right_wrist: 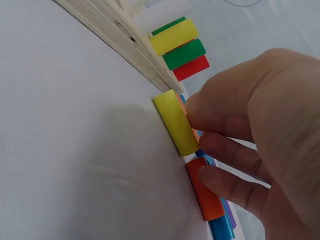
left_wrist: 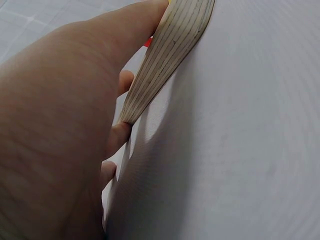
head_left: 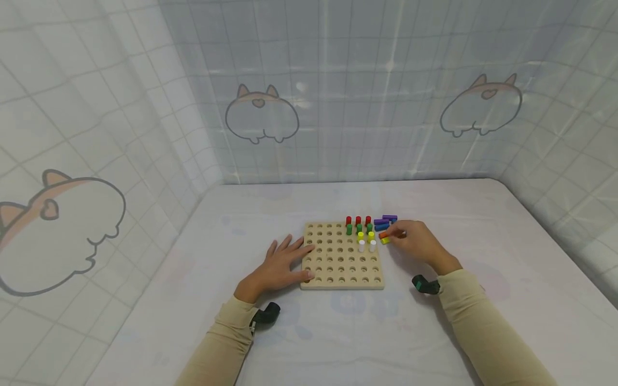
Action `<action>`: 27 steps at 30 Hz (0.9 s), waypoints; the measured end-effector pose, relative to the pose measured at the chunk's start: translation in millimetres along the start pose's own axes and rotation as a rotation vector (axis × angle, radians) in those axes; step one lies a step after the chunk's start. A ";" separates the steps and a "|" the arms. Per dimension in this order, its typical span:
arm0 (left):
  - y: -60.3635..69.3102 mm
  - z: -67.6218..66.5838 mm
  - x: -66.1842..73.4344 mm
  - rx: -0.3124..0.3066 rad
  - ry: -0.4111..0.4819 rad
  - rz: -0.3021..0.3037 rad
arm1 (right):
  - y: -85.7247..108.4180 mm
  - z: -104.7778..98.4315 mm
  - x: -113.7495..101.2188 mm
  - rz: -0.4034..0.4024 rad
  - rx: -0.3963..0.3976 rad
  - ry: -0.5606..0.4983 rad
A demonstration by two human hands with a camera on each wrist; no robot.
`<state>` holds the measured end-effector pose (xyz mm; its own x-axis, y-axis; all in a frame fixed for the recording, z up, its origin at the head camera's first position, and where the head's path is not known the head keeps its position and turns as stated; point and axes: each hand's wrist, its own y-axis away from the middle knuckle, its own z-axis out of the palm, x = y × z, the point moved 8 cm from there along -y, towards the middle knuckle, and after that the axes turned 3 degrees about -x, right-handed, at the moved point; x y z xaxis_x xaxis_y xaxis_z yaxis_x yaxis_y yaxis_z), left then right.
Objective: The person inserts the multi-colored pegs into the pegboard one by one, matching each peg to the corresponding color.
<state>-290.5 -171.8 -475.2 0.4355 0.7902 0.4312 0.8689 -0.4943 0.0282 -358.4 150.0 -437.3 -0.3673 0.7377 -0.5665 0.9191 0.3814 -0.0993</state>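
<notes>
A square wooden pegboard [head_left: 340, 268] with rows of holes lies on the table. My left hand [head_left: 279, 268] rests spread on its left edge, fingers straight; in the left wrist view the thumb touches the board's side [left_wrist: 167, 55]. In the board's back right stand red pegs [head_left: 358, 220], green pegs [head_left: 359, 229], two yellow pegs [head_left: 370, 236] and two white pegs [head_left: 361, 246]. Right of the board my right hand [head_left: 417, 244] pinches an orange peg [head_left: 383, 235], partly hidden by its fingers. A loose yellow peg [right_wrist: 176, 122] lies beside the fingertips.
Another orange-red peg [right_wrist: 205, 190] lies under the right hand's fingers. Blue pegs [head_left: 382, 227] and purple pegs [head_left: 389, 217] lie behind it on the white cloth [head_left: 338, 332]. A tiled-pattern curtain [head_left: 357, 107] hangs behind the table.
</notes>
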 end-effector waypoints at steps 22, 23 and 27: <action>-1.0 2.6 -4.3 0.000 -0.012 0.013 | -1.8 11.4 -13.3 -0.099 -0.003 0.166; -1.0 2.6 -4.5 0.000 -0.011 0.015 | -1.8 12.0 -13.7 -0.099 -0.004 0.167; -1.4 3.2 -5.9 0.002 -0.010 0.016 | -2.1 15.0 -14.5 -0.076 -0.030 0.171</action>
<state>-293.6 -174.6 -480.7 0.4520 0.7854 0.4228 0.8619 -0.5066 0.0197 -352.8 130.1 -441.1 -0.4566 0.7890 -0.4112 0.8841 0.4540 -0.1106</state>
